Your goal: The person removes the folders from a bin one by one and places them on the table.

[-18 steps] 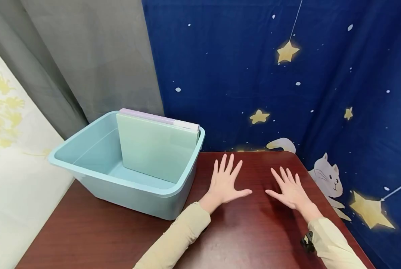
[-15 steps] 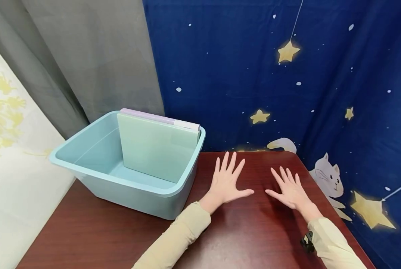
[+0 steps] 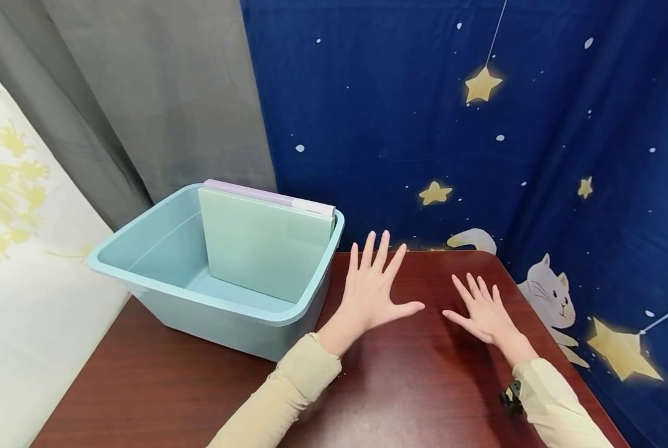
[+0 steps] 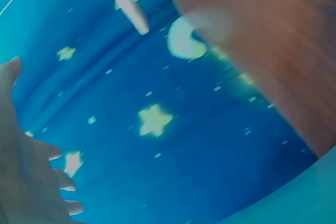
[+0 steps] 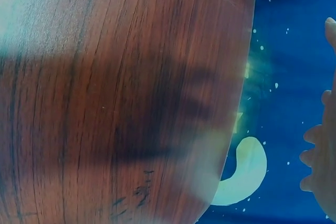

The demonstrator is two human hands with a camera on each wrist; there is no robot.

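Note:
My left hand (image 3: pixel 370 292), fingers spread and straight, hovers over the table beside the right end of a light blue plastic tub (image 3: pixel 216 309). It holds nothing. Farther right, my right hand (image 3: pixel 486 318) is held palm down above the table with its fingers spread, also holding nothing. Inside the tub a pale green flat panel (image 3: pixel 264 246), perhaps a folder or binder, stands upright. Behind it shows a lilac spine (image 3: pixel 247 191) with a white label. In the left wrist view the left hand (image 4: pixel 26 182) appears at the lower left edge; the right wrist view catches the right hand's fingers (image 5: pixel 323 150).
The dark red wooden table (image 3: pixel 401 398) ends at a back edge and a right edge. A grey curtain (image 3: pixel 171 93) and a navy curtain (image 3: pixel 367 124) with stars and a cat hang behind it. White patterned cloth (image 3: pixel 26 298) hangs at the left.
My left hand has risen a little above the table and tilted up, its fingertips now higher. The right hand has barely moved. The tub and its contents stay put; the view has shifted slightly.

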